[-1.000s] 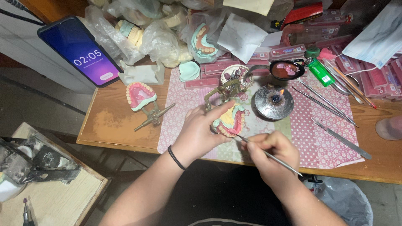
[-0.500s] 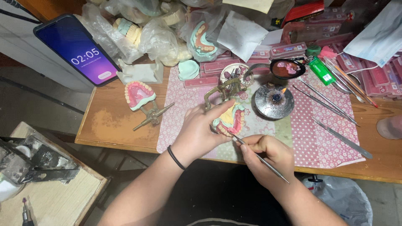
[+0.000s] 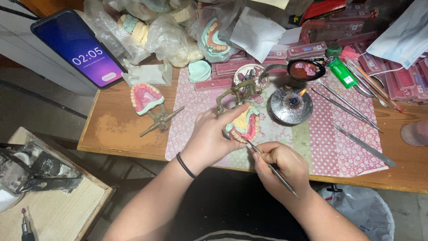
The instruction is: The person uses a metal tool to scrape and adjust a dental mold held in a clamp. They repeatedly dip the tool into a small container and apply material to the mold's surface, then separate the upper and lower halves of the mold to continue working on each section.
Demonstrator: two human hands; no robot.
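the right hand (image 3: 281,167) is closed in a pen grip on a thin metal tool (image 3: 272,169), its tip touching the teeth of the wax denture (image 3: 244,126); the left hand (image 3: 211,136) is closed around that denture, which sits on a brass articulator (image 3: 232,91) over the flowered mat (image 3: 330,143) near the front of the table (image 3: 111,129). a slip of the tip could gouge the soft wax or knock a tooth loose, and too tight a squeeze from the left hand might warp it. just beyond the denture a small burner (image 3: 290,105) is lit, so a knuckle or sleeve drifting back could catch the flame. loose steel tools (image 3: 345,105) lie to the right and could roll. a second denture model (image 3: 146,97) sits left; farther back are a phone (image 3: 78,49), a green lighter (image 3: 342,71), and bagged casts (image 3: 169,38) crowding the far edge.
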